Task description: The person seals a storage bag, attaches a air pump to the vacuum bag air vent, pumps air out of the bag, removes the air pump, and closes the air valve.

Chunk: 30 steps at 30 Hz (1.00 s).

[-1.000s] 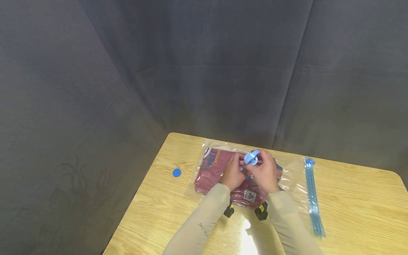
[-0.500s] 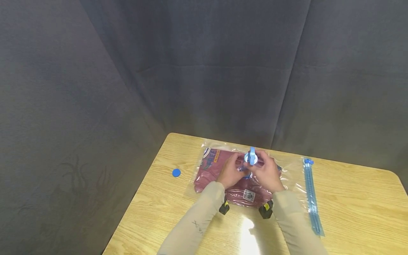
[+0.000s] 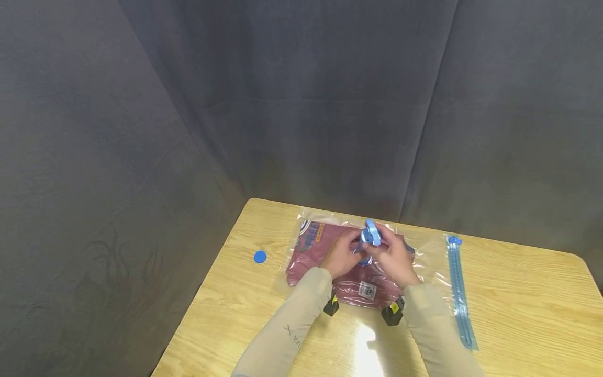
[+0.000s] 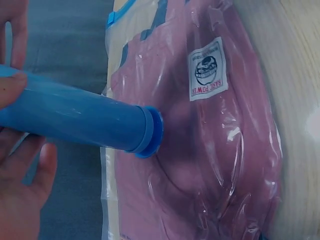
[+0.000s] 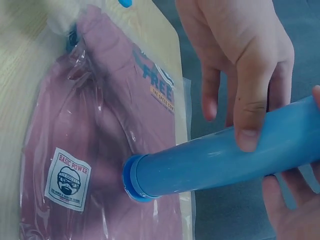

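Note:
A blue hand pump (image 3: 370, 235) with a loop-like handle stands over a clear vacuum storage bag (image 3: 431, 262). In both wrist views its flared base meets the bag's surface. Folded inside the bag is a maroon T-shirt (image 3: 308, 259) with a white "Basic Power" label (image 5: 68, 179). My left hand (image 3: 340, 256) grips the pump's tube from the left, a digit laid along its side. From the right my right hand (image 3: 394, 256) holds the tube near the top, just below the handle. The tube hides part of both hands in the wrist views.
Left of the bag a round blue cap (image 3: 259, 256) lies on the wooden table (image 3: 226, 309). The bag's blue zip strip (image 3: 459, 293), with a slider (image 3: 454, 240) at its far end, lies to the right. A dark grey curtain (image 3: 306, 131) hangs behind the table.
The pump's handle has turned and the pump has shifted slightly in my hands. Both hands remain around it. The bag, shirt and cap lie as before.

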{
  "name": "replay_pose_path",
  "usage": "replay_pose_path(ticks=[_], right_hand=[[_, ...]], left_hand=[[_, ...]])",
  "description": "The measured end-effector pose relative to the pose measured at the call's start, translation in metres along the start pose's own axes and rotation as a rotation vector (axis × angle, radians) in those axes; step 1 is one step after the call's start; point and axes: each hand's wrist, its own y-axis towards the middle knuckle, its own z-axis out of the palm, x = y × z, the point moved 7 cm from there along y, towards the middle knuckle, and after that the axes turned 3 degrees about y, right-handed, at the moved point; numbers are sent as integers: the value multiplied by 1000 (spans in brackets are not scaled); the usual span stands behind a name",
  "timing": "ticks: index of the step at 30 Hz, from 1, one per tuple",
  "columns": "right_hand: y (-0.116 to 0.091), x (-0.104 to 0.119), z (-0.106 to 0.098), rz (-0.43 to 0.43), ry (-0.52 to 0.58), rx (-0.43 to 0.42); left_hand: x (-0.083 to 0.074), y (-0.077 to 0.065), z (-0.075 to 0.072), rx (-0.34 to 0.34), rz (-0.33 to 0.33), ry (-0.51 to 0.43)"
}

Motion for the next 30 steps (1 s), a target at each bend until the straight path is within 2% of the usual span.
replay_pose_path(ticks=[6,13,19,24,30], right_hand=[[-2,0,2,-5,-5,-24],[-2,-3,1,41,-49,-89],[-3,-6,0,62,-22,-155],[-4,-10,-2,90,-15,-222],[-3,-10,-3,87,-44,-225]], left_hand=[[1,0,1,-11,11,-34],[-1,0,0,-81,-13,89],[1,0,1,-141,-42,186],[1,0,2,-178,-48,158],[0,-2,1,-202,-5,123]])
